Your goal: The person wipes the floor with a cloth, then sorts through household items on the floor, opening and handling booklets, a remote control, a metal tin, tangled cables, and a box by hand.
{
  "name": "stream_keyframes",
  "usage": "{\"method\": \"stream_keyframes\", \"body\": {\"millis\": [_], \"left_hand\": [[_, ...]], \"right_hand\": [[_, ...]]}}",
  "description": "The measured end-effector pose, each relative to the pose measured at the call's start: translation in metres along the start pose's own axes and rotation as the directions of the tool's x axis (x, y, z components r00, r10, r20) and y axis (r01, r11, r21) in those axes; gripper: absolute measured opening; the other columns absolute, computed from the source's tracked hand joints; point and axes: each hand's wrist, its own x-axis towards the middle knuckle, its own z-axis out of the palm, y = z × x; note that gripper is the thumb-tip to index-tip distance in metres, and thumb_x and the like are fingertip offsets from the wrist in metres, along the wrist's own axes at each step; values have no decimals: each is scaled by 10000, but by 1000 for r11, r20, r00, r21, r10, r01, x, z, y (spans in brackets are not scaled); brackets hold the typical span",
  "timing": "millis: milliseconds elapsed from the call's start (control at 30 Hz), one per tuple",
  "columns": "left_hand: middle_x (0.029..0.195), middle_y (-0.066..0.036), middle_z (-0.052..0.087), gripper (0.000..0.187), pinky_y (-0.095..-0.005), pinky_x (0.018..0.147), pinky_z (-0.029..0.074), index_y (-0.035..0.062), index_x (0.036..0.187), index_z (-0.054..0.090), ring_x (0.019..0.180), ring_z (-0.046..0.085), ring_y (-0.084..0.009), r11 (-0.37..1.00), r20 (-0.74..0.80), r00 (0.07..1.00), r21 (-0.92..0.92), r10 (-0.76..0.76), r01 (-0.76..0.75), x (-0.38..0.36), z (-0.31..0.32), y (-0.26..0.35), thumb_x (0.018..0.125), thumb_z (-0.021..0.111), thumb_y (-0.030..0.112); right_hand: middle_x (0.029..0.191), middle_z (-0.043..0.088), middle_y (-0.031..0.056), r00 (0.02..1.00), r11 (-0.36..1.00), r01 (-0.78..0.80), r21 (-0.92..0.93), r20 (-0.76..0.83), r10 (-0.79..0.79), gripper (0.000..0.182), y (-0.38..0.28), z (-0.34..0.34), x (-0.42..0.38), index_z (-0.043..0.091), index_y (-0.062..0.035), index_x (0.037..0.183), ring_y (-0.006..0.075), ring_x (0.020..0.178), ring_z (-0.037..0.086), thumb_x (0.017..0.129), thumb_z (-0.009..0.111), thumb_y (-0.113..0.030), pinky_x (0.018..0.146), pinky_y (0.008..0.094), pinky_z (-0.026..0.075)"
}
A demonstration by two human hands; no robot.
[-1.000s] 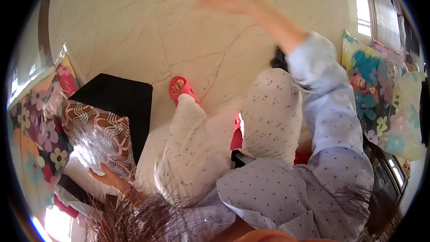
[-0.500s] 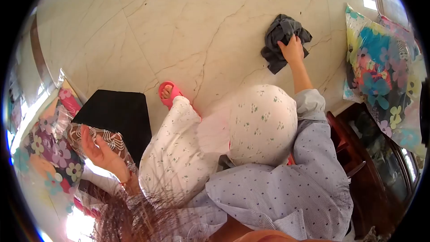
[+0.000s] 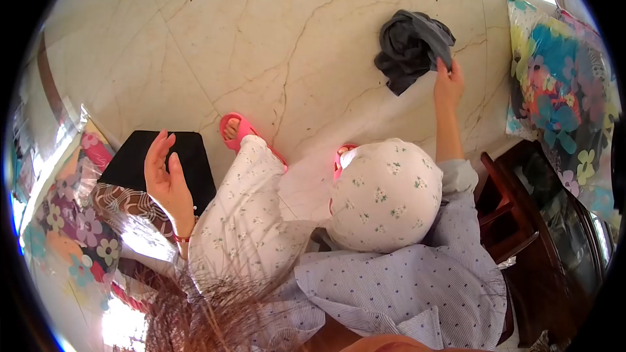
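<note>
Two bare hands, one left hand (image 3: 167,186) and one right hand (image 3: 448,85); one dark grey cloth (image 3: 409,45); two pink sandals (image 3: 245,126); two flower-print trouser legs (image 3: 390,199); one dotted shirt (image 3: 404,287).

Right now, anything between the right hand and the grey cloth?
Nothing visible: the right hand holds the near edge of the grey cloth, which lies bunched on the floor. The plastic-wrapped floral bundle sits off to the right, not between them.
</note>
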Motion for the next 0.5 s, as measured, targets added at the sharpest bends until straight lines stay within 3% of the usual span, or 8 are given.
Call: {"method": "stream_keyframes", "body": {"millis": [67,167,267,333,367,400,433,500], "left_hand": [[1131,-144,497,289,-273,872,374,-39,1102,447,1010,510,-201,1000,19,1000,1,-13,13,1,3,-2,814,423,-30],[1098,-134,521,267,-264,857,385,-43,1081,460,978,525,-182,999,44,998,-25,-42,44,3,11,-1,818,420,-25],[1081,-128,532,252,-258,838,398,-41,1064,471,952,536,-174,997,77,995,-52,-57,61,7,15,2,817,423,-23],[1072,-122,535,247,-255,827,405,-40,1058,473,940,540,-170,993,91,994,-89,-63,71,10,18,1,816,424,-24],[1072,-122,535,247,-255,827,405,-40,1058,473,940,540,-170,993,92,994,-90,-62,70,10,19,0,816,424,-24],[1072,-119,535,253,-249,815,404,-37,1055,475,934,540,-167,990,108,991,-112,-74,86,11,20,-1,807,425,-41],[1072,-116,535,260,-244,804,403,-34,1052,478,927,540,-163,986,124,988,-133,-87,103,12,21,-2,799,427,-58],[1069,-115,537,260,-245,803,404,-34,1052,477,924,541,-163,980,135,985,-155,-104,125,13,23,-3,799,425,-58]], "right_hand": [[778,564,40,984,898,-97,429,-96,152,206,-8,-9,-7,555,35,840,119,712,509,807,546,-169,653,230,402],[763,537,-12,970,746,-86,661,-117,215,201,-30,-16,-9,561,35,814,52,718,462,815,547,-165,625,177,366],[829,562,26,967,794,-238,559,63,246,258,-52,-9,-7,539,55,944,72,739,490,816,544,-169,655,180,390],[913,571,67,984,798,-177,576,117,133,291,-50,22,-5,519,41,1020,137,803,524,803,542,-152,722,229,413],[983,553,83,990,943,73,324,88,-107,325,-49,38,-2,500,27,1057,186,878,513,786,547,-145,777,270,404],[1053,535,100,932,941,336,42,129,-338,367,-49,52,3,481,14,1094,235,954,503,768,552,-138,832,310,395],[1217,416,102,849,846,495,-197,316,-423,443,-51,62,7,442,-23,1157,310,1127,365,753,542,-176,952,390,287],[1306,299,69,746,502,666,-552,483,-459,484,-49,84,4,398,-45,1200,305,1205,258,773,511,-242,992,420,211]]}}
